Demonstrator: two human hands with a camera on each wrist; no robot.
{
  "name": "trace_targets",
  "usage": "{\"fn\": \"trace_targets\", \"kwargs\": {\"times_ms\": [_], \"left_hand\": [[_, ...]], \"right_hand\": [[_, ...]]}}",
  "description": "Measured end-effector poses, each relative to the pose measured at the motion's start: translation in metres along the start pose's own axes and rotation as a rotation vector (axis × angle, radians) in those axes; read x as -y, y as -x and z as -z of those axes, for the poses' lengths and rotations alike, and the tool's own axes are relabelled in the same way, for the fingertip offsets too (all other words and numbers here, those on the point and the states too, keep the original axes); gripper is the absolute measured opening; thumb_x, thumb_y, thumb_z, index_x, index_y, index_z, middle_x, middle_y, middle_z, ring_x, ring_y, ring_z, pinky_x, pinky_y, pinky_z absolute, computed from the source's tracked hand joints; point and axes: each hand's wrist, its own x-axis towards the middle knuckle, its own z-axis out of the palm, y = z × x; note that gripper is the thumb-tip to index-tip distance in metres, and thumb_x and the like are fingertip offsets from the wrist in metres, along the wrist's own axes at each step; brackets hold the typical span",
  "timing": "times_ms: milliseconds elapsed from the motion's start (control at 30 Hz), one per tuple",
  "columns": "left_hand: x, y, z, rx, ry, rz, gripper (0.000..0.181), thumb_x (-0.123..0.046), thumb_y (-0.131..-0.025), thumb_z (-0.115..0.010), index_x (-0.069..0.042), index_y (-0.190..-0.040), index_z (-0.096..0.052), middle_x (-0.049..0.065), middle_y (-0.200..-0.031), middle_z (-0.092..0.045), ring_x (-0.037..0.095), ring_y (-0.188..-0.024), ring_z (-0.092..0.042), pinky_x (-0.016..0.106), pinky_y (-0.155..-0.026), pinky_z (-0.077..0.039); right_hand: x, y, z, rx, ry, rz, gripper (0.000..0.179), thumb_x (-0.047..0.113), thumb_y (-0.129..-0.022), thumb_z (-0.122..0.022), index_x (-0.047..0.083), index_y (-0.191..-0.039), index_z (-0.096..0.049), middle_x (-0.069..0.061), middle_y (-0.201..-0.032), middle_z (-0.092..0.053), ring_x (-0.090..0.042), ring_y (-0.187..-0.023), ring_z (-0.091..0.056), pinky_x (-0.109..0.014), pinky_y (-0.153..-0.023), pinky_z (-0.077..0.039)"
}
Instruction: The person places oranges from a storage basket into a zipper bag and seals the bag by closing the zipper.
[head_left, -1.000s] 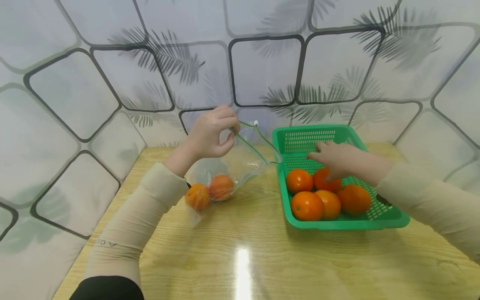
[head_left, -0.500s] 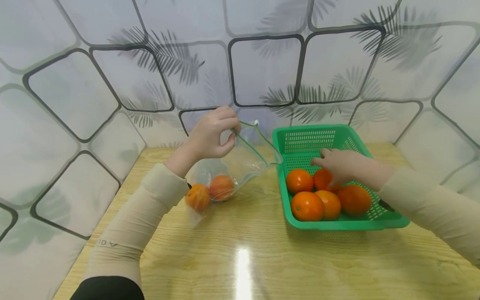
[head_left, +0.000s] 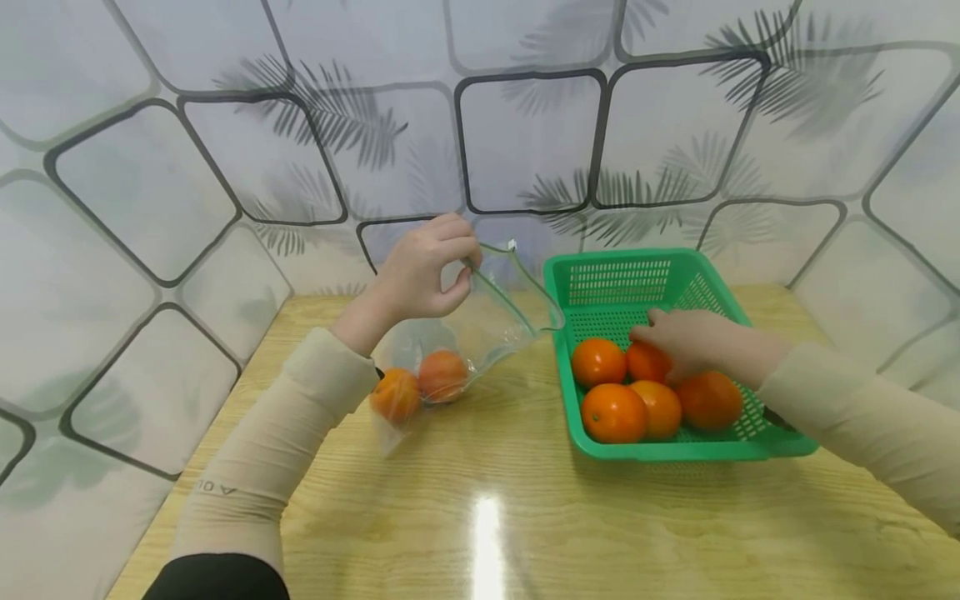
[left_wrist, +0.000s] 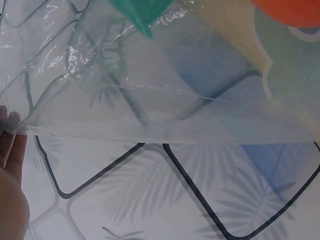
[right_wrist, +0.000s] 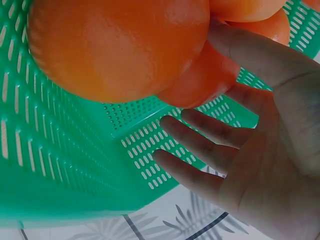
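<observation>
Now the right hand (head_left: 693,340) has lowered, fingers spread, to a far orange (head_left: 647,361) in the green basket (head_left: 697,451) at right, seemingly within grasp, while the left hand (head_left: 431,262) pinches the clear bag (head_left: 486,325) at left.

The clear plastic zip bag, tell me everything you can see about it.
The clear plastic zip bag looks thin, glossy and wrinkled, with a green-edged mouth and a small white tab at its top corner. It slants, its open mouth toward the green plastic basket; whether they touch is unclear. Two round orange fruits sit in its lower end, which appears to rest on the pale wood-look table. The person's left hand has its grip on the mouth's edge.
</observation>
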Motion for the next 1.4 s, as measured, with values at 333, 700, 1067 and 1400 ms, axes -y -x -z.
{"fn": "trace_targets", "kwargs": {"times_ms": [333,700,1067,1400], "left_hand": [[-0.001,0.001,0.0,0.009,0.002,0.007,0.012,0.0,-0.084,-0.055,-0.005,-0.084,-0.066,0.01,-0.084,-0.062,0.029,-0.086,-0.057,0.046,-0.093,-0.054],[0.0,0.0,-0.002,0.006,0.006,0.002,0.012,0.0,-0.085,-0.055,-0.005,-0.084,-0.066,0.01,-0.085,-0.063,0.029,-0.085,-0.057,0.042,-0.082,-0.049],[0.001,-0.001,-0.001,0.014,0.013,-0.003,0.012,0.0,-0.084,-0.055,-0.005,-0.084,-0.066,0.01,-0.084,-0.062,0.029,-0.084,-0.056,0.045,-0.086,-0.051],[0.001,0.0,0.0,0.016,0.016,0.002,0.01,-0.003,-0.085,-0.055,-0.005,-0.084,-0.066,0.01,-0.084,-0.062,0.029,-0.085,-0.057,0.045,-0.086,-0.051]], "right_hand": [[0.001,-0.001,-0.003,-0.014,0.0,0.017,0.054,0.014,-0.072,-0.09,0.012,-0.121,-0.065,-0.022,-0.112,-0.064,-0.036,-0.093,-0.069,-0.054,-0.076,-0.06],[-0.001,-0.006,-0.008,-0.005,0.006,0.017,0.057,0.013,-0.076,-0.088,0.01,-0.128,-0.065,-0.032,-0.126,-0.064,-0.049,-0.108,-0.069,-0.062,-0.088,-0.059],[-0.002,-0.009,-0.01,-0.027,0.057,0.04,0.061,0.014,-0.074,-0.091,0.01,-0.129,-0.065,-0.026,-0.12,-0.064,-0.044,-0.101,-0.07,-0.058,-0.082,-0.061],[-0.005,-0.01,-0.004,-0.067,0.085,0.06,0.064,0.015,-0.068,-0.094,0.01,-0.125,-0.065,-0.023,-0.114,-0.065,-0.04,-0.096,-0.069,-0.055,-0.079,-0.061]]}}
